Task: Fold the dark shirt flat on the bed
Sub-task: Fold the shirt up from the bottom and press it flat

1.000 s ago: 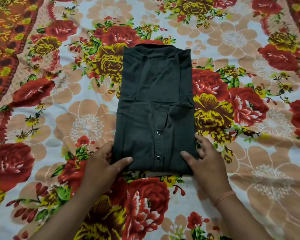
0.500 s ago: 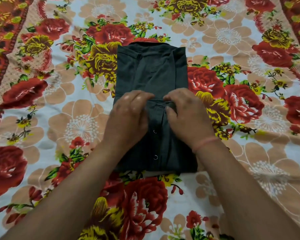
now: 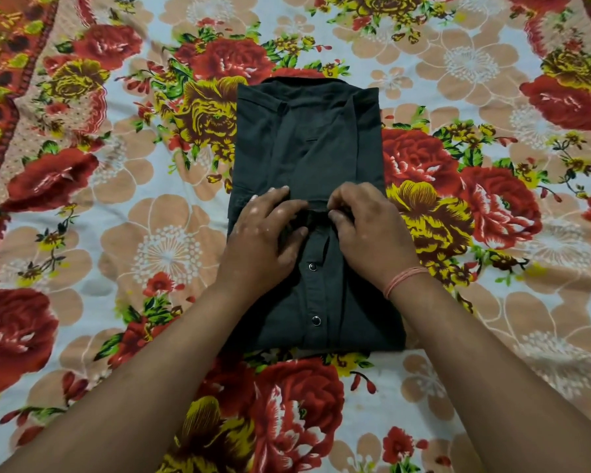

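Head view: shirt (image 3: 307, 131) is lying folded on the bed (image 3: 151, 250), collar far. Left hand (image 3: 267, 233) and right hand (image 3: 369, 230) are both pinching its middle fold, fingertips nearly meeting.

Left hand (image 3: 265, 235) and right hand (image 3: 367, 228) pinch the folded dark shirt (image 3: 307, 131) midway, on the floral bedsheet (image 3: 151, 254).
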